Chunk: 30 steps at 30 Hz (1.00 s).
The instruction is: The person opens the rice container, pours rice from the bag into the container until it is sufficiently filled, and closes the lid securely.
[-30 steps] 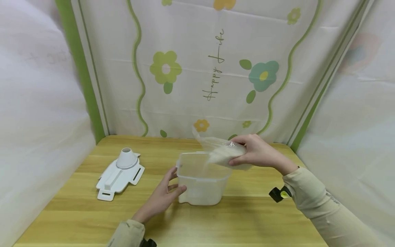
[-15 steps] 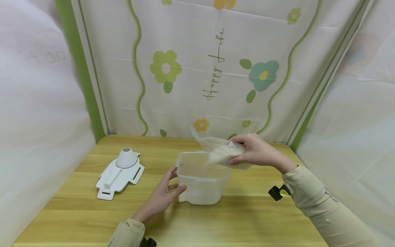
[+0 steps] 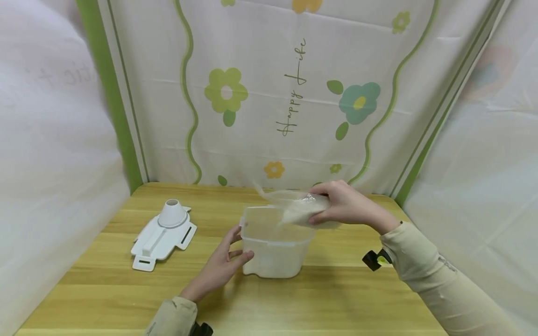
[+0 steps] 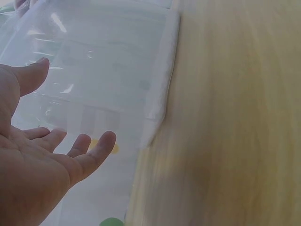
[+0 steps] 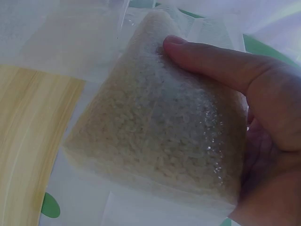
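Clear plastic bag of whitish rice (image 3: 296, 212): lay tilted over the right part of the box's opening, its loose mouth end pointing left; that slant presumably let grains run out, and a faint pale streak hung below it. Whether it touched the rim could not be told.
Right hand (image 3: 346, 204): held the bag firmly from the right, thumb on the near side and fingers over the far side; gripping the full right portion probably kept the loose film at the left free.
Bag relative to right hand: between thumb and fingers, most of it reaching left beyond them.
Translucent rectangular plastic box (image 3: 275, 259): stood upright, opening upward, on the yellow wood-grain counter (image 3: 336, 303), below the bag, likely so that its mouth caught what fell.
Left hand (image 3: 222, 261): spread wide at the box's left side, thumb toward the near wall and fingers toward the far left, apparently steadying it rather than gripping; exact contact was hard to tell.
Box relative to left hand: immediately right of it.
Flat white plastic piece with a raised cone (image 3: 172, 217): rested far left, well apart from both hands, perhaps set aside for working room.
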Motion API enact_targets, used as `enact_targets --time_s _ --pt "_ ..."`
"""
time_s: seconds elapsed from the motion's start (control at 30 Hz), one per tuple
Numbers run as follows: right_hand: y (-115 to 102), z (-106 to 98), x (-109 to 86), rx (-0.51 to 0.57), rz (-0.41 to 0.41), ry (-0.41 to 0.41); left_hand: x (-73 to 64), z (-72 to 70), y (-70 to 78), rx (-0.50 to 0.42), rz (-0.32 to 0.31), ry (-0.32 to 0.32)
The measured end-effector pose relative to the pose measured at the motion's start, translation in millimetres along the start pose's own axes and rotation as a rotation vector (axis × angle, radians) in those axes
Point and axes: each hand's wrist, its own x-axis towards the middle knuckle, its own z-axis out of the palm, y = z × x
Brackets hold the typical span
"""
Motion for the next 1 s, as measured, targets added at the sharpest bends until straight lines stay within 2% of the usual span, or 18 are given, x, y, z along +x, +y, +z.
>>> enact_targets --time_s 0.5,1.0 --pt "-0.5 0.9 4.7 -0.031 -0.016 -0.017 -1.4 -1.7 3.2 -0.023 -0.025 -0.023" --pt "-2.1 1.0 5.5 -0.035 0.003 -0.011 -2.4 -0.5 4.5 -0.022 -0.031 -0.009"
